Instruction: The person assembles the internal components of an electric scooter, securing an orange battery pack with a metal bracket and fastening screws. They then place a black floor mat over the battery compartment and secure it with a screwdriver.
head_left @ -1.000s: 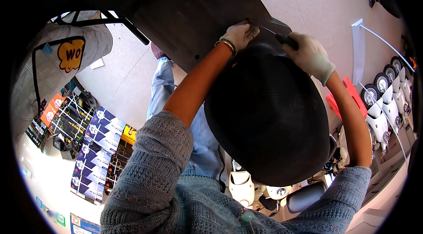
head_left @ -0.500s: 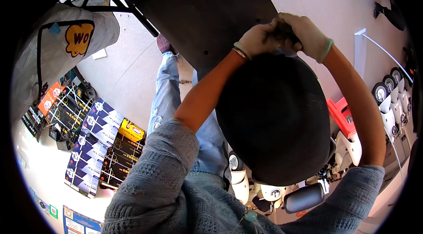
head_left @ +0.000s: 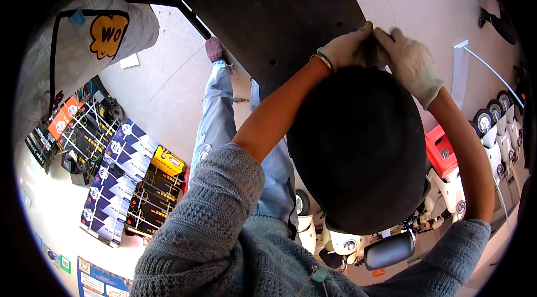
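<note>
A large, rounded black object (head_left: 358,157), shaped like a scooter seat, fills the space in front of my chest. Both hands meet at its far end, in pale work gloves. My left hand (head_left: 348,49) is closed, thumb raised, against something dark between the hands. From the other side, my right hand (head_left: 413,64) bends its fingers in toward the same dark spot. Shadow and the fingers hide what they hold there. Beyond lies a broad, flat black panel (head_left: 279,17) with small holes, just past my left hand.
Left of my leg (head_left: 215,95) stand stacked battery-like boxes (head_left: 117,179) with a yellow box (head_left: 168,161) on top. A quilted grey cover (head_left: 72,56) hangs at the upper left. A red part (head_left: 441,150), white scooters (head_left: 495,151) and a mirror (head_left: 390,250) are at the right and below.
Both hands have shifted slightly right in the picture, along with the black object and panel. My right hand has turned, and its fingers have drawn back a little from the left hand.
</note>
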`<state>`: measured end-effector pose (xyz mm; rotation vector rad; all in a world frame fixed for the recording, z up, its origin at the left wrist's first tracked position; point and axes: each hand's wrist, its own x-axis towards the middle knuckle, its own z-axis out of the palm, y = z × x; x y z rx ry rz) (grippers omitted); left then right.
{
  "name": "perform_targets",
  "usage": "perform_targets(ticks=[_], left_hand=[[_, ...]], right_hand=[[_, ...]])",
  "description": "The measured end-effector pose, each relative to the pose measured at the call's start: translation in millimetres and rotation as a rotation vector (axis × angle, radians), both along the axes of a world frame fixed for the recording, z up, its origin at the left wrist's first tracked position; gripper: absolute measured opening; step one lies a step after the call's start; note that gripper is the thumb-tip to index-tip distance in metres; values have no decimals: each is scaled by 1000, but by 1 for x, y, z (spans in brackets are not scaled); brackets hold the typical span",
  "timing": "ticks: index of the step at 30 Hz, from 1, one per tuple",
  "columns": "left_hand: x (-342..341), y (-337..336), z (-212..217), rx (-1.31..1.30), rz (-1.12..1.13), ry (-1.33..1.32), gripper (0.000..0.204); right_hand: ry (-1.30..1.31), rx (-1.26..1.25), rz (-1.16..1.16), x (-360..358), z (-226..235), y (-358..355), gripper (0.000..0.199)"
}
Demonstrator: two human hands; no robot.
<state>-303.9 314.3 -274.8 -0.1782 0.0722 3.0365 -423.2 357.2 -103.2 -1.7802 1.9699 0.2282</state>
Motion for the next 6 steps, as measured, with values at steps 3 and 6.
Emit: perform_targets(ticks=[3,6], left_hand=[[6,3,37,-288,107,-41,37],[9,-2,22,-650,-133,-166,35]], right_hand=[[-42,229,-351,-4,-4,10,39],[-116,146,-338,-4,-3,3,46]])
